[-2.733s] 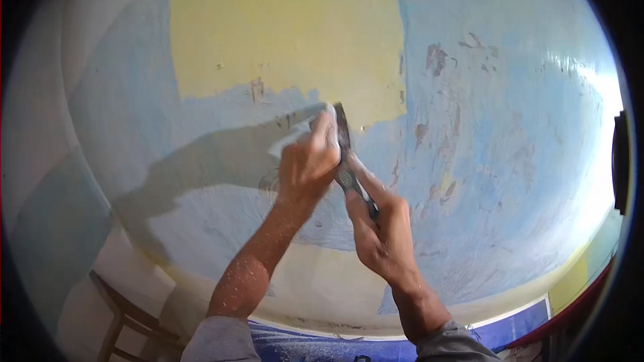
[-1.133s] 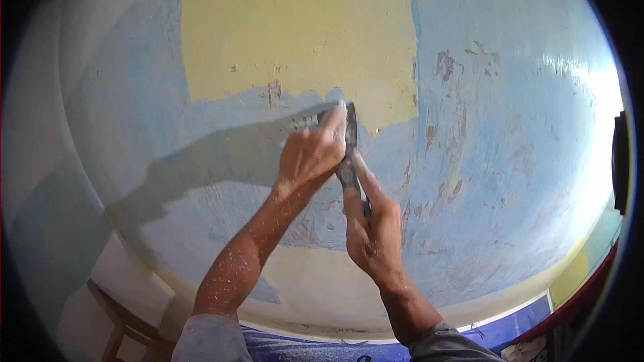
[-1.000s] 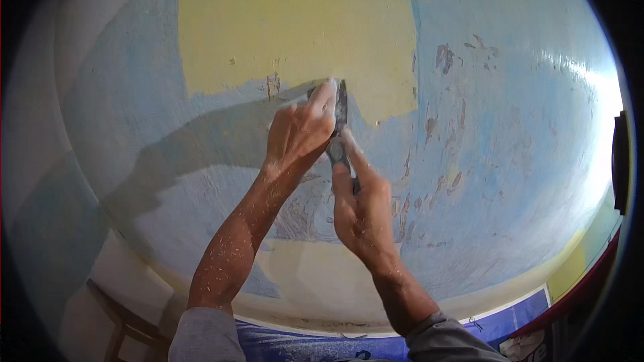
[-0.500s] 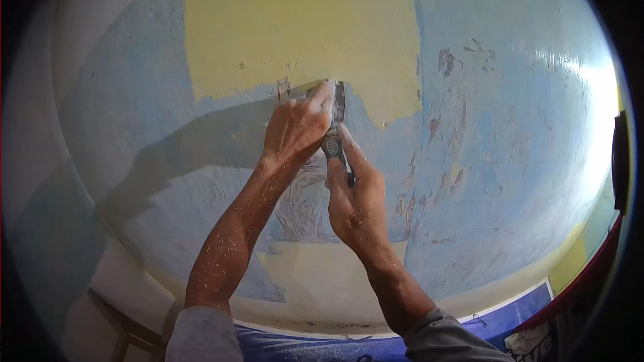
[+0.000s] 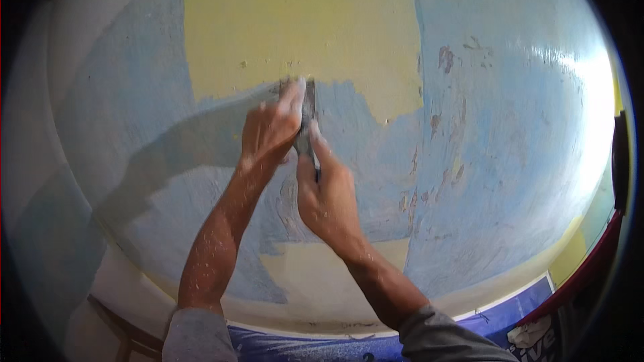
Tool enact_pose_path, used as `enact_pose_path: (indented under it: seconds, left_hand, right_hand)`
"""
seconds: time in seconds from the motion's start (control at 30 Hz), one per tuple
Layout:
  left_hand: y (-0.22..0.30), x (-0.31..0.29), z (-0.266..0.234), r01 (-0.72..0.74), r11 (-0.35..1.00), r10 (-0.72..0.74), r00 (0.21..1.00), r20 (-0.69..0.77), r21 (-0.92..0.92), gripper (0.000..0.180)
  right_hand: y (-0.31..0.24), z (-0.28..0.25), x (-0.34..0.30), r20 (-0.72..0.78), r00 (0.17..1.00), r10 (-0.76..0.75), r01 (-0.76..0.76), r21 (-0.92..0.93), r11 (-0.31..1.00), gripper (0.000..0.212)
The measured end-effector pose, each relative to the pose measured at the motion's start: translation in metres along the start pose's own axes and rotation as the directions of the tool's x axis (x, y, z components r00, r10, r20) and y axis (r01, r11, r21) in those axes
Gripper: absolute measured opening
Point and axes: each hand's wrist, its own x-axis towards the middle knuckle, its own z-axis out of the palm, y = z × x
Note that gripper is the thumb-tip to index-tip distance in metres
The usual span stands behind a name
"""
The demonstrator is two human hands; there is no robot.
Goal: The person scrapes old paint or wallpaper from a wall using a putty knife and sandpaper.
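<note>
A scraper [image 5: 309,102] with a dark handle and a grey metal blade points up the painted wall [image 5: 365,181]. Its tip meets the lower, ragged edge of a yellow paint patch [image 5: 302,23], where pale blue paint begins. My right hand [image 5: 329,198] is closed round the handle from below, thumb side up along it. At the blade, my left hand [image 5: 272,127] is closed on the tool, its fingers pressed over the metal near the tip. White dust coats the fingertips, and pale flecks cling to my left forearm. The two hands partly hide the handle.
Chipped brownish spots [image 5: 446,59] mark the blue wall at right, near bright glare. Below lies a paler yellow patch [image 5: 335,271]. A blue sheet [image 5: 302,345] runs along the wall's foot; a wooden piece [image 5: 124,328] stands at lower left, a dark red cloth [image 5: 577,275] at right.
Both hands and the scraper have shifted left along the lower edge of the yellow patch. The grip on the scraper looks the same.
</note>
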Motion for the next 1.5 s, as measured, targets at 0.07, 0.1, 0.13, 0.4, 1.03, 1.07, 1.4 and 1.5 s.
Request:
enact_pose_path:
  seconds: [0.07, 0.1, 0.13, 0.4, 1.03, 1.07, 1.4, 1.5]
  left_hand:
    - [0.002, 0.009, -0.010, 0.052, 0.997, -0.048, 0.995, 0.083, -0.052, 0.038]
    - [0.011, -0.001, -0.007, 0.049, 0.997, -0.044, 0.995, 0.088, -0.056, 0.038]
    - [0.021, -0.020, -0.003, 0.049, 0.999, -0.050, 0.993, 0.110, 0.014, 0.045]
    - [0.055, -0.018, 0.001, 0.075, 0.996, -0.070, 0.994, 0.088, -0.058, 0.053]
    - [0.197, -0.145, -0.004, 0.432, 0.810, -0.217, 0.849, 0.481, -0.397, 0.061]
    - [0.208, -0.166, -0.008, 0.527, 0.705, -0.284, 0.823, 0.493, -0.475, 0.058]
    - [0.353, -0.483, -0.086, -0.221, -0.851, 0.423, 0.247, 0.871, 0.476, 0.057]
    - [0.349, -0.485, -0.100, -0.062, -0.908, 0.407, 0.112, 0.906, 0.415, 0.055]
  right_hand:
    - [-0.001, 0.003, 0.001, -0.049, 0.999, -0.011, 0.011, 0.002, 1.000, 0.054]
    - [0.009, 0.003, -0.008, -0.051, 0.999, -0.005, 0.005, 0.004, 1.000, 0.054]
    - [0.018, 0.002, -0.022, -0.046, 0.999, -0.023, 0.023, -0.009, 1.000, 0.054]
    - [0.032, -0.024, -0.043, -0.073, 0.997, 0.014, -0.019, -0.068, 0.998, 0.053]
    - [0.134, -0.103, -0.148, -0.042, 0.953, 0.301, -0.298, -0.316, 0.901, 0.053]
    - [0.134, -0.105, -0.144, -0.049, 0.974, 0.221, -0.225, -0.278, 0.934, 0.053]
    - [0.184, -0.139, -0.163, -0.006, 0.992, 0.129, -0.123, -0.335, 0.934, 0.062]
    - [0.223, -0.177, -0.235, -0.018, 0.968, 0.249, -0.241, -0.325, 0.914, 0.063]
